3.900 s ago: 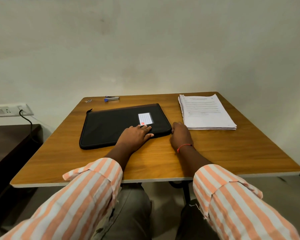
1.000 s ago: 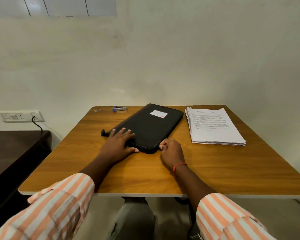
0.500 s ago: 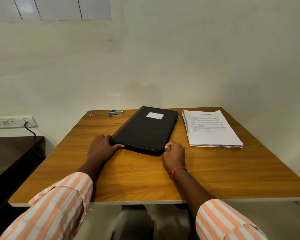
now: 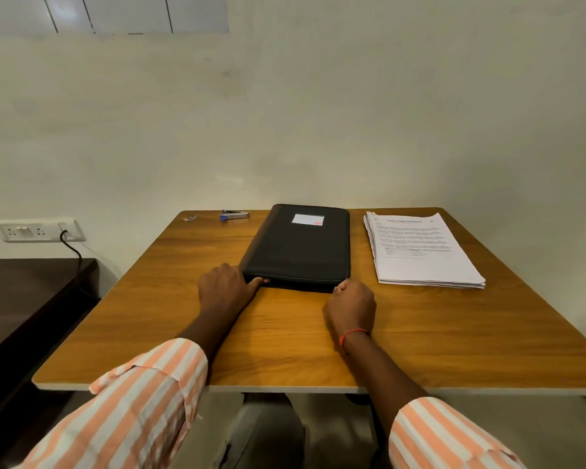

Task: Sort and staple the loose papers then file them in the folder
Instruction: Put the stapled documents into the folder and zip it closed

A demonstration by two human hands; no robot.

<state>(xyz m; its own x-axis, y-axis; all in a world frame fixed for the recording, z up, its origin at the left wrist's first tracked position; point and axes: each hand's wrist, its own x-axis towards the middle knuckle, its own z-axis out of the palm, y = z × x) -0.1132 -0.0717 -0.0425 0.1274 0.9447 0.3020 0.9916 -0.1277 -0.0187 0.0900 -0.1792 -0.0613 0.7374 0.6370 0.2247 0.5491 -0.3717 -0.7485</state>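
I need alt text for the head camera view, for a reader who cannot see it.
A person's left hand and right hand hold the near corners of a closed black folder on a wooden table. A stack of printed papers lies to its right, apart from it; a small stapler lies near the far edge, to the left.

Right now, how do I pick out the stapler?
Start at the wooden table and go to its far edge by the wall. Left of the black folder lies the stapler: small, silvery, with a blue end, larger than the tiny metal bit to its left.
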